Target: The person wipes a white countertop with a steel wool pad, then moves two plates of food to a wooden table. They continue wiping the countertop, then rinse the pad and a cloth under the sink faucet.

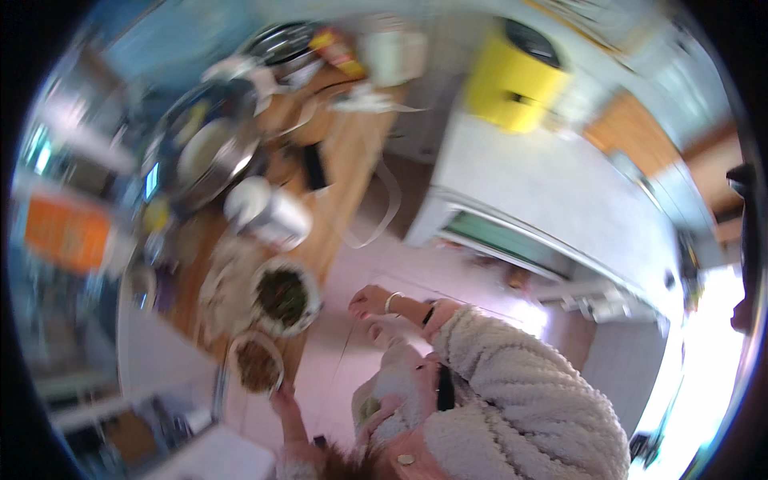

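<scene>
My left hand (pixel 282 398) is at the rim of a white bowl of brown food (pixel 258 364), its fingers closed on the bowl's near right side. This bowl is at the front end of a wooden table. Just beyond it stands a white bowl of dark green leafy food (pixel 282 298). Over the pink floor, to the right of the table, hangs my right hand (pixel 370 303), with a pale bangle at the wrist. Blur smears its fingers, and I see nothing held in it.
Along the wooden table (pixel 340 192) are a white canister (pixel 280 220), a crumpled pale bag (pixel 228 280), a large metal basin (pixel 204 148) and a black phone-like object (pixel 315 166). At right, a white counter (pixel 520 172) bears a yellow appliance (pixel 516 80).
</scene>
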`<state>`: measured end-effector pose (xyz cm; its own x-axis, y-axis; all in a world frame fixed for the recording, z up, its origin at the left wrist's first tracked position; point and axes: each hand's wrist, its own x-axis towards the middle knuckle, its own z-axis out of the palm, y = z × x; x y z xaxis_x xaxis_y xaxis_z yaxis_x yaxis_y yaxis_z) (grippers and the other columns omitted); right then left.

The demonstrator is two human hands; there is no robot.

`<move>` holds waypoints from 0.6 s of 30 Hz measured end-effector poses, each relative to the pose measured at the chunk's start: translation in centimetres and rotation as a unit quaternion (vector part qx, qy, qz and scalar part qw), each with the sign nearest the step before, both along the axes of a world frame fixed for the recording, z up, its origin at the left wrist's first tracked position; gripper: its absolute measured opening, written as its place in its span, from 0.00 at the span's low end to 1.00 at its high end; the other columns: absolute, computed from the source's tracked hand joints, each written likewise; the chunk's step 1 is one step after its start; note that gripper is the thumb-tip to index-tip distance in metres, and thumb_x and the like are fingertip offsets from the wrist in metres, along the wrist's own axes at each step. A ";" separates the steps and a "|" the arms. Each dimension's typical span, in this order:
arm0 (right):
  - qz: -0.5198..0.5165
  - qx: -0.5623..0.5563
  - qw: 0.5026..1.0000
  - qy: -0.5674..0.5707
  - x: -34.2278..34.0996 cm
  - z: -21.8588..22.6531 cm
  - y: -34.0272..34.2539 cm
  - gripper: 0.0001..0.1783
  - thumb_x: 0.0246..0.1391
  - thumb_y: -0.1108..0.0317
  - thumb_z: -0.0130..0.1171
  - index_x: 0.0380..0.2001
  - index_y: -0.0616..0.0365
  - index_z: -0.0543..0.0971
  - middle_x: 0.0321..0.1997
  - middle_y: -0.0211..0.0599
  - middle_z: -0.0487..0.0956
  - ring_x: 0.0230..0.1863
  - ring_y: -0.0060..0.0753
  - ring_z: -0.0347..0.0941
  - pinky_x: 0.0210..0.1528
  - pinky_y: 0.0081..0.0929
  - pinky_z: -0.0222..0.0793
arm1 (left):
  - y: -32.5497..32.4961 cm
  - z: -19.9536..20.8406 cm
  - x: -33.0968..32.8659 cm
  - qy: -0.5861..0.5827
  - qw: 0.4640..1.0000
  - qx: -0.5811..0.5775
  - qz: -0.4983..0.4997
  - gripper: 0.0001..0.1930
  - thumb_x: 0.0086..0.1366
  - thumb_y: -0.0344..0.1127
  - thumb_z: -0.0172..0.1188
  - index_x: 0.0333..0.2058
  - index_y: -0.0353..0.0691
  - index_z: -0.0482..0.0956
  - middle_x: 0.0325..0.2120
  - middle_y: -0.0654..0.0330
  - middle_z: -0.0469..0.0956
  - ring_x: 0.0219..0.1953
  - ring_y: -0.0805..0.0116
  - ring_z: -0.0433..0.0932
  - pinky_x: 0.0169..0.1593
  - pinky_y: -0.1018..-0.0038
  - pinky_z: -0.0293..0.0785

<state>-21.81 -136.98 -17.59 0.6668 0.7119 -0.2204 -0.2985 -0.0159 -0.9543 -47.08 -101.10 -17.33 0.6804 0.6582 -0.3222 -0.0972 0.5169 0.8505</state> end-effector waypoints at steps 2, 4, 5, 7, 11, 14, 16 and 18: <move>-0.098 -0.064 0.993 0.011 -1.5 0.0 -8.2 0.15 0.52 0.62 0.57 0.34 0.66 0.80 0.28 0.38 0.82 0.28 0.26 0.79 0.34 0.23 0.78 | -0.7 -0.5 2.7 0.041 0.997 -0.062 -0.024 0.16 0.64 0.33 0.51 0.48 0.31 0.73 0.44 0.50 0.76 0.43 0.59 0.75 0.47 0.70 0.75; -0.218 -0.078 0.972 0.042 -5.8 0.7 -17.8 0.17 0.53 0.61 0.57 0.34 0.66 0.80 0.29 0.39 0.82 0.28 0.28 0.79 0.33 0.24 0.78 | -4.2 -0.2 5.0 0.100 0.989 -0.078 -0.079 0.17 0.64 0.35 0.52 0.48 0.32 0.72 0.44 0.51 0.76 0.44 0.60 0.75 0.47 0.71 0.75; -0.286 -0.075 0.954 0.056 -9.1 1.7 -22.9 0.17 0.54 0.60 0.56 0.34 0.67 0.80 0.29 0.40 0.82 0.28 0.28 0.80 0.33 0.24 0.78 | -7.1 0.5 5.7 0.138 0.983 -0.073 -0.098 0.17 0.63 0.36 0.53 0.48 0.32 0.72 0.44 0.51 0.76 0.44 0.61 0.75 0.47 0.71 0.75; -0.418 -0.051 0.900 0.111 -17.4 4.2 -32.7 0.20 0.56 0.57 0.55 0.33 0.67 0.79 0.29 0.42 0.82 0.28 0.30 0.80 0.33 0.25 0.79 | -13.9 2.2 4.6 0.207 0.968 -0.059 -0.131 0.18 0.63 0.38 0.53 0.48 0.33 0.72 0.44 0.52 0.76 0.44 0.62 0.75 0.47 0.71 0.74; -0.655 -0.008 0.722 0.224 -40.1 10.0 -50.6 0.25 0.59 0.51 0.52 0.29 0.67 0.77 0.29 0.46 0.81 0.28 0.35 0.80 0.33 0.29 0.79 | -30.3 7.1 -3.1 0.299 0.925 -0.041 -0.230 0.20 0.61 0.41 0.55 0.49 0.35 0.72 0.44 0.53 0.76 0.45 0.64 0.74 0.47 0.72 0.74; -0.715 0.129 0.631 0.272 -57.5 13.2 -59.4 0.23 0.61 0.52 0.49 0.28 0.66 0.75 0.28 0.46 0.81 0.28 0.39 0.80 0.32 0.29 0.79 | -42.8 11.6 -11.5 0.349 0.889 -0.026 -0.295 0.22 0.60 0.43 0.56 0.49 0.37 0.72 0.45 0.53 0.76 0.46 0.66 0.74 0.46 0.73 0.73; -0.733 0.151 0.587 0.311 -68.3 14.8 -62.7 0.21 0.62 0.56 0.46 0.27 0.64 0.74 0.29 0.47 0.81 0.30 0.40 0.80 0.34 0.31 0.79 | -50.0 14.5 -16.5 0.373 0.864 -0.009 -0.337 0.23 0.60 0.45 0.57 0.49 0.38 0.72 0.45 0.54 0.76 0.47 0.67 0.73 0.46 0.73 0.73; -0.779 0.154 0.538 0.283 -78.8 16.5 -66.1 0.18 0.63 0.60 0.43 0.31 0.62 0.76 0.34 0.42 0.81 0.36 0.37 0.79 0.42 0.33 0.77 | -56.6 17.0 -20.5 0.389 0.843 0.007 -0.371 0.24 0.59 0.47 0.58 0.49 0.39 0.72 0.45 0.54 0.75 0.47 0.68 0.73 0.46 0.74 0.73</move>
